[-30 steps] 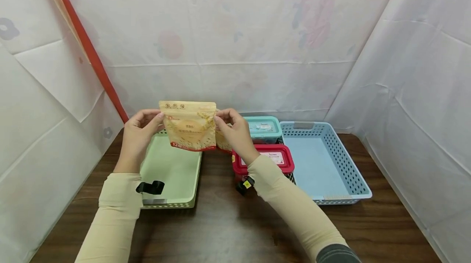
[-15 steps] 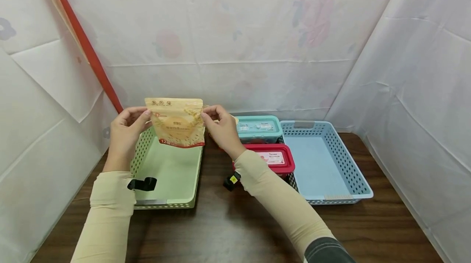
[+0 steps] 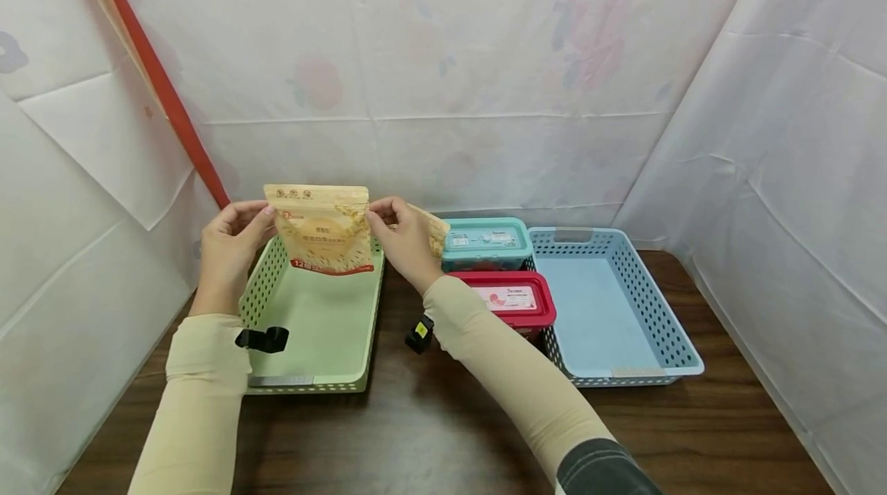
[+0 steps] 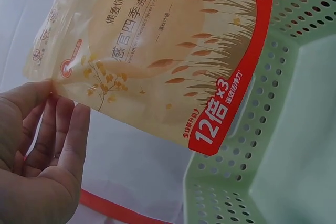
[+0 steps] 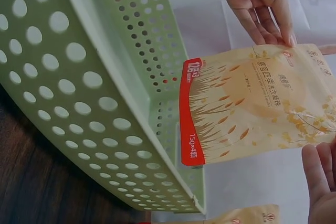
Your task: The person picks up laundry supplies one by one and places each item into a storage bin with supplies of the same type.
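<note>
A yellow-beige pouch of laundry capsules (image 3: 322,232) with a red bottom band hangs upright over the far part of the green basket (image 3: 319,333). My left hand (image 3: 230,249) pinches its upper left edge between thumb and fingers. On the opposite side edge, my right hand (image 3: 405,245) pinches it near the top. The left wrist view shows the printed front of the pouch (image 4: 152,40) close up, above the perforated basket wall (image 4: 257,114). Both hands appear in the right wrist view, with the left hand (image 5: 260,3) at the far edge.
Behind my right hand, a second similar pouch (image 3: 436,232) is partly hidden. A teal-lidded box (image 3: 485,239) and a red-lidded box (image 3: 527,302) stand in the middle, beside a light blue basket (image 3: 596,310). White cloth (image 3: 443,56) encloses the dark wooden table (image 3: 388,433).
Both hands have moved left with the pouch, bringing it over the green basket. More of the second pouch and the teal-lidded box shows now.
</note>
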Demonstrator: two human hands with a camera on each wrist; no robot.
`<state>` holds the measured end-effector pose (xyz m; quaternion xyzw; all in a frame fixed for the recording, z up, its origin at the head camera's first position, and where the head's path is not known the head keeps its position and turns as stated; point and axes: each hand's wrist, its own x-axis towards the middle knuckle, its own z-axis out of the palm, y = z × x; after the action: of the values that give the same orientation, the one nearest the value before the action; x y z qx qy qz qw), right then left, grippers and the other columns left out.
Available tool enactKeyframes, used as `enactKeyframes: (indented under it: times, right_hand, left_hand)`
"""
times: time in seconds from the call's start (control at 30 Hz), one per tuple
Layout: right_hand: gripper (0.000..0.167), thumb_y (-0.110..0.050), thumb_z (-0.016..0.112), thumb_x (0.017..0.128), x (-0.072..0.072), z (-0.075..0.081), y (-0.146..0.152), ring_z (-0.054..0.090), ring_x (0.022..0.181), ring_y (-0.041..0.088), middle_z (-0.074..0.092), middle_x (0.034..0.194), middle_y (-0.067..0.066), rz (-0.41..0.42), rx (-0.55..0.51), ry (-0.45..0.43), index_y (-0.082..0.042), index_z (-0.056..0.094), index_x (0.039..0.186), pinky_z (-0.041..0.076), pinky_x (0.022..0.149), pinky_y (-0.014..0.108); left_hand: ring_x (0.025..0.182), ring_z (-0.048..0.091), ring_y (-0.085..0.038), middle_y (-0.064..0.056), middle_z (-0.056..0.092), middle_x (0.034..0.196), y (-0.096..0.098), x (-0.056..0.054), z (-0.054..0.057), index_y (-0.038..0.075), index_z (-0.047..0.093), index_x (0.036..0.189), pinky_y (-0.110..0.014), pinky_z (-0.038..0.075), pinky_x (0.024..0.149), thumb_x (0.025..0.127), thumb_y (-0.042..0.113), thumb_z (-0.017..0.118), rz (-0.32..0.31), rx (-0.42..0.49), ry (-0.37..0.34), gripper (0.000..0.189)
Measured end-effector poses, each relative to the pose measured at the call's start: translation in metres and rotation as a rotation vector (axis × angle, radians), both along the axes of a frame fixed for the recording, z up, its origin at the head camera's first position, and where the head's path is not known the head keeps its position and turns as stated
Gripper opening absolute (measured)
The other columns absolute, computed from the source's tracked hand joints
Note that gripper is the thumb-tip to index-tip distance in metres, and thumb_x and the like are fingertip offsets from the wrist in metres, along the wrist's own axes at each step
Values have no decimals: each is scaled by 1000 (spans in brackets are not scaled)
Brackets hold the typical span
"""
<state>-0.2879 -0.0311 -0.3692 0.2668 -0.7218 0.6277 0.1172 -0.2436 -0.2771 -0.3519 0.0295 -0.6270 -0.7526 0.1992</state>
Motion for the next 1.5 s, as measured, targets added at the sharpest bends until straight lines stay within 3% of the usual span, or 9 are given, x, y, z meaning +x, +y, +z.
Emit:
enactKeyframes:
  times: [0.17,0.33,0.47,0.8,1.07,1.3,1.5]
  right_hand:
    - [13,-19,60,103,-4,-4,-6,59,88,12,64,99,-2,-14,41,-34,-11,65,113,53,77,26]
    - [13,-21,60,103,-9,-10,-11,59,86,10,63,97,-5,-63,83,-50,-13,65,112,52,74,25]
    - [12,-21,60,103,-12,-15,-14,58,86,9,63,96,-4,-94,101,-60,-13,65,110,51,75,24]
    - [10,-18,63,102,-16,-26,-18,59,85,8,64,95,-5,-120,136,-95,-11,68,108,52,74,24]
    - [13,-20,62,102,-15,-29,-19,59,87,9,64,98,-5,-100,163,-175,-13,68,111,52,75,24]
    - [21,-23,62,102,-16,-33,-17,59,91,8,64,104,-6,-49,207,-211,-13,67,120,52,77,24]
    - [26,-23,61,103,-16,-38,-18,60,94,7,63,108,-5,7,217,-272,-11,64,125,53,77,26]
  left_hand:
    - [91,66,-13,-6,62,99,-3,0,-1,-3,66,117,-23,56,84,92,10,73,-7,16,-22,29]
    - [95,64,-12,-4,60,102,-9,-8,-13,1,66,119,-20,55,83,93,16,73,21,-38,-84,31]
    - [94,64,-12,-4,60,101,-11,-12,-19,1,66,119,-21,55,84,94,15,72,21,-45,-94,29]
    - [91,61,-14,-7,58,99,-6,-6,-18,-6,61,123,-17,55,80,96,13,69,14,-70,-125,34]
    - [91,63,-14,-8,59,101,-10,-13,-30,-8,59,125,-16,54,79,96,10,68,0,-53,-132,35]
    - [95,61,-11,-2,60,102,-22,-23,-47,1,63,125,-14,53,83,96,21,69,40,-109,-190,35]
    - [97,60,-11,-1,60,102,-23,-22,-51,1,63,124,-11,52,79,96,21,69,56,-110,-215,35]
